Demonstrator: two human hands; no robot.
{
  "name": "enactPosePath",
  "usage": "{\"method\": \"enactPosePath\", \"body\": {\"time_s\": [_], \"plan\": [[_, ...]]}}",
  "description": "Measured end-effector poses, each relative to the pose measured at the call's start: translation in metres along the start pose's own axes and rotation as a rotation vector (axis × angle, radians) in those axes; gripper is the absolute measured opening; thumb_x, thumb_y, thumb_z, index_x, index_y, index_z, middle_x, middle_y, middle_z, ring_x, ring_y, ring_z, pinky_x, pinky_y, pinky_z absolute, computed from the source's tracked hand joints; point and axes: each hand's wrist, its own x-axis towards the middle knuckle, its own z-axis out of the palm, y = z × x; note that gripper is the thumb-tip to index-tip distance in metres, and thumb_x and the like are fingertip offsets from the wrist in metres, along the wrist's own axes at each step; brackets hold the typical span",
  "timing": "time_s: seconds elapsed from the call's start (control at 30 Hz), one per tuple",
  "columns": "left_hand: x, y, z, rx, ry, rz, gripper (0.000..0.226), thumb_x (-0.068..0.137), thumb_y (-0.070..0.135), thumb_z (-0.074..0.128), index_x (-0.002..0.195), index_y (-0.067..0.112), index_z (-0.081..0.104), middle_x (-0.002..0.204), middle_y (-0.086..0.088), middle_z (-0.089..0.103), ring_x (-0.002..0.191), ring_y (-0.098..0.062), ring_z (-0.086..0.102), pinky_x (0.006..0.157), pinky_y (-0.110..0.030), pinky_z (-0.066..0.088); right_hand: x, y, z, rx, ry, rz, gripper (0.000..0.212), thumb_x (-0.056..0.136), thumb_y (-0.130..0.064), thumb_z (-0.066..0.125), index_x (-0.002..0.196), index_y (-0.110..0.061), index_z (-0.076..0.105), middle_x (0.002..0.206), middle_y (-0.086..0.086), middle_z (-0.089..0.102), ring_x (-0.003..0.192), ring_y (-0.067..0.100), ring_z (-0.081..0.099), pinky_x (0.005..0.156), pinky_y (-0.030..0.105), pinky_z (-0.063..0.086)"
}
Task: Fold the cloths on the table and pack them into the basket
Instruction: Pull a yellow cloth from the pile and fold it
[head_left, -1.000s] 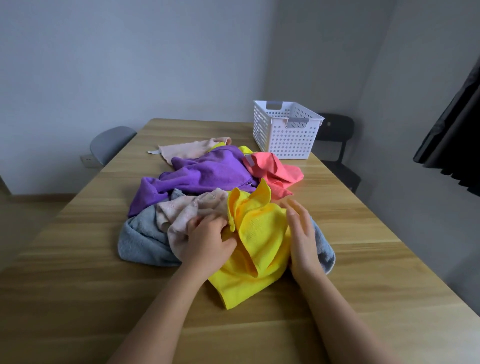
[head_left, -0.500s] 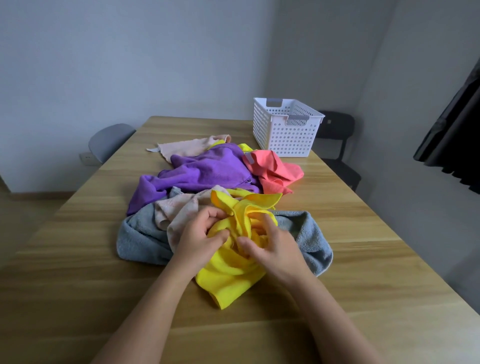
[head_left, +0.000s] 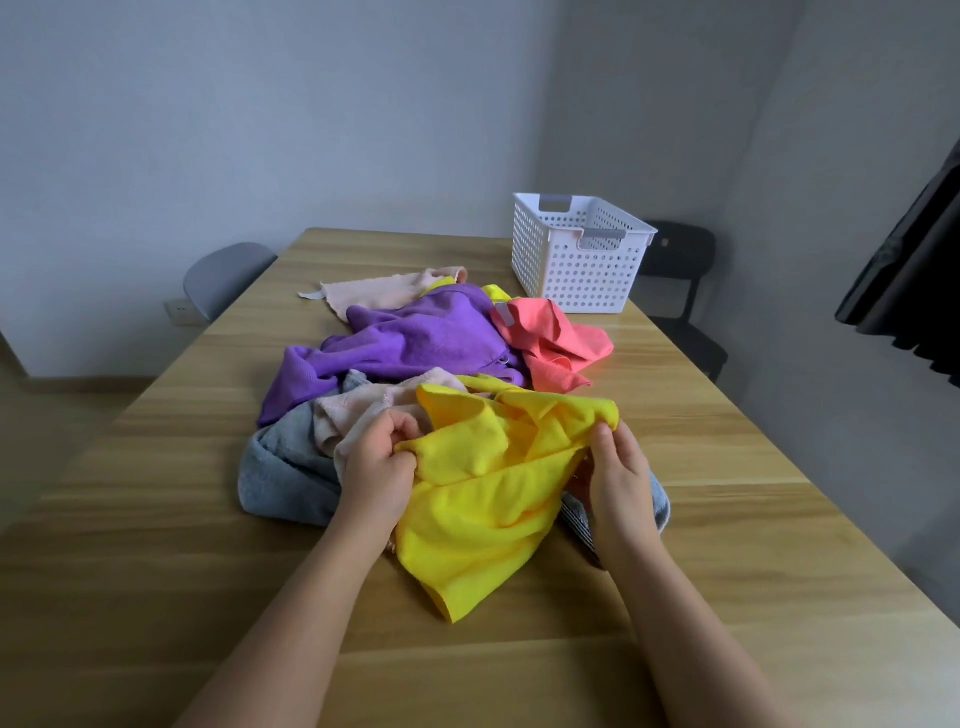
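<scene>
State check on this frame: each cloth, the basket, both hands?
Yellow cloth: unfolded, pinched at two edges, partly lifted.
Purple cloth: crumpled in the pile.
Coral cloth: crumpled beside the purple one.
Pink cloth: crumpled on the grey towel.
Grey towel: bunched under the pile.
Basket: upright, looks empty.
Left hand: gripping yellow cloth.
Right hand: gripping yellow cloth.

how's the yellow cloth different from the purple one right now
The yellow cloth is pinched by both the left hand and the right hand; the purple cloth is touched by neither. The yellow cloth is being stretched out at the near end of the pile; the purple cloth lies bunched farther back, toward the basket. Neither is folded, and both are outside the basket.
</scene>
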Motion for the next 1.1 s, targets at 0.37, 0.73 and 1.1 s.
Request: {"method": "enactPosePath", "body": {"time_s": [0.37, 0.73, 1.1], "plan": [[0.003, -0.006, -0.014, -0.019, -0.285, 0.094, 0.032, 0.065, 0.052, 0.063, 0.078, 0.023, 0.065, 0.077, 0.014, 0.064, 0.075, 0.005, 0.057, 0.068, -0.014, 0.046, 0.001, -0.016, -0.003, 0.247, 0.093, 0.418, 0.019, 0.095, -0.027, 0.047, 0.093, -0.017, 0.063, 0.092, 0.010, 0.069, 0.091, 0.027, 0.064, 0.091, 0.044, 0.050], [0.001, -0.003, -0.011, 0.415, 0.086, 0.502, 0.034, 0.066, -0.020, 0.052, 0.074, 0.011, 0.061, 0.080, 0.008, 0.056, 0.086, -0.002, 0.050, 0.084, -0.009, 0.041, -0.002, -0.017, -0.006, 0.022, 0.011, 0.242, 0.019, 0.095, -0.019, 0.053, 0.083, -0.018, 0.067, 0.082, 0.007, 0.072, 0.087, 0.029, 0.066, 0.091, 0.050, 0.051], [-0.002, -0.002, -0.010, 0.454, 0.006, 0.388, 0.019, 0.088, 0.021, 0.064, 0.093, 0.003, 0.067, 0.078, 0.009, 0.059, 0.070, 0.002, 0.045, 0.070, -0.001, 0.034, 0.005, -0.026, -0.018, -0.006, 0.007, 0.227, 0.024, 0.098, -0.027, 0.050, 0.088, -0.015, 0.067, 0.082, 0.010, 0.068, 0.078, 0.025, 0.063, 0.069, 0.036, 0.054]]}}
